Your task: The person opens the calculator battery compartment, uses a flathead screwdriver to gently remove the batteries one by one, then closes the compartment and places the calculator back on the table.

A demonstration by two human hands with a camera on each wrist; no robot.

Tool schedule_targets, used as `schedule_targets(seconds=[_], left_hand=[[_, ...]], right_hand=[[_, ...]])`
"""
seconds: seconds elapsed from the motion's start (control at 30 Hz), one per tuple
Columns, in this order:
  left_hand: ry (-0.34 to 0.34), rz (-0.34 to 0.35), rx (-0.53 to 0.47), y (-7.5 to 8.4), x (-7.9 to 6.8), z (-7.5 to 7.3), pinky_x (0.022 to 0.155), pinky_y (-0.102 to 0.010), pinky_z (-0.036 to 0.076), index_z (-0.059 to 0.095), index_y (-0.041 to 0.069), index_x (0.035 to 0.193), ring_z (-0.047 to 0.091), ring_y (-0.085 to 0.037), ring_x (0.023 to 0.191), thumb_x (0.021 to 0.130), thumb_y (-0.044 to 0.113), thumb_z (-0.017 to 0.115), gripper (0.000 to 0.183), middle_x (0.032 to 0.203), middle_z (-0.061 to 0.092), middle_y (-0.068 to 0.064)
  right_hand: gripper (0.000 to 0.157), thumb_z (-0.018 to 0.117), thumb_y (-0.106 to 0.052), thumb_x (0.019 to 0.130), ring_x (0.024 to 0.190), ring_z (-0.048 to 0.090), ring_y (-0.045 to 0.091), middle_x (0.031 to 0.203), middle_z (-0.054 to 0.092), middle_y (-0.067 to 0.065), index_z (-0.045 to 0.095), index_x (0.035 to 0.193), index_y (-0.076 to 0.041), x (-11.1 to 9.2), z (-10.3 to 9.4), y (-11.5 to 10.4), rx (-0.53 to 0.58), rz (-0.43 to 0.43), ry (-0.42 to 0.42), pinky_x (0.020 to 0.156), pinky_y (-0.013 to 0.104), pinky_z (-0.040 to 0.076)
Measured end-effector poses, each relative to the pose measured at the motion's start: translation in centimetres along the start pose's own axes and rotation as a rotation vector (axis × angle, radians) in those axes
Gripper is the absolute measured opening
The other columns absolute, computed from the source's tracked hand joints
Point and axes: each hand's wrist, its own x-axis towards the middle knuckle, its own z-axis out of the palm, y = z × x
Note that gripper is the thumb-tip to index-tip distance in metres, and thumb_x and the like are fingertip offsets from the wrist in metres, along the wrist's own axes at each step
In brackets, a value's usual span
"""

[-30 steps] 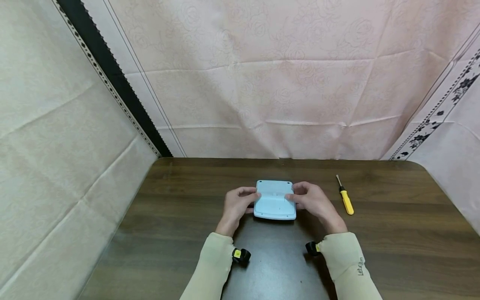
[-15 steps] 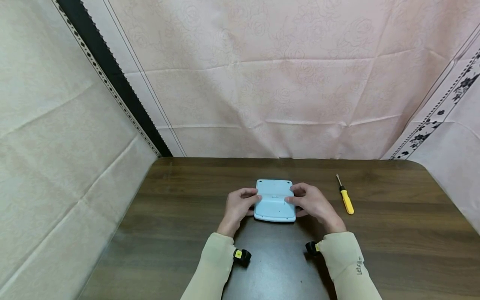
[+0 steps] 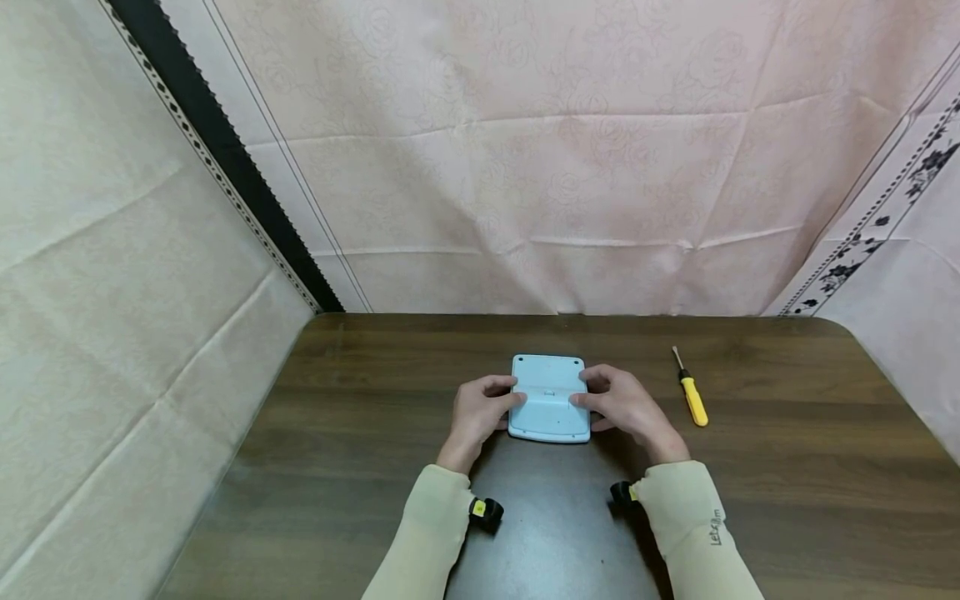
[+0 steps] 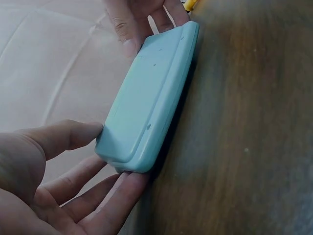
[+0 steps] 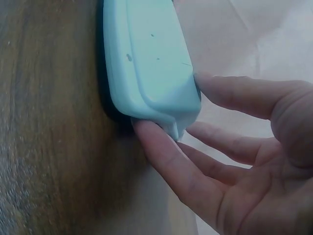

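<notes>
A light-blue calculator (image 3: 550, 410) lies back side up between the hands near the middle of the table. Small holes and a stepped ridge show on its back; its face is hidden underneath. The left hand (image 3: 482, 410) grips its left side, thumb on the upper surface and fingers at the edge. From the other side the right hand (image 3: 624, 406) holds it the same way. In the left wrist view the left thumb (image 4: 73, 134) presses near one end, other fingers below it. The right wrist view has the right index-side finger (image 5: 171, 161) under the near corner.
A screwdriver (image 3: 694, 402) with a yellow handle lies to the right of the right hand. The brown wooden table (image 3: 360, 467) ends at the back against a pale patterned cloth (image 3: 600, 167). Both wrists carry small black cameras.
The calculator has tilted slightly, its near edge dipping and then rising a little. The left hand has slid slightly right, its thumb further over the back. The screwdriver stays put.
</notes>
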Motion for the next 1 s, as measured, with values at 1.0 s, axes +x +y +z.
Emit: schedule_targets(seconds=[1.0], left_hand=[[0.019,0.038,0.13,0.16,-0.07,0.19,0.067,-0.033,0.063,0.08,0.009,0.124,0.07,-0.019,0.092,0.094,0.016,0.083,0.031,0.124,0.073,-0.01]], right_hand=[[0.05,0.074,-0.012,0.102,0.11,0.065,0.038,0.148,0.049,0.033,0.055,0.145,0.006,0.06,0.08,0.0,-0.038,-0.013,0.025,0.079,0.042,0.065]])
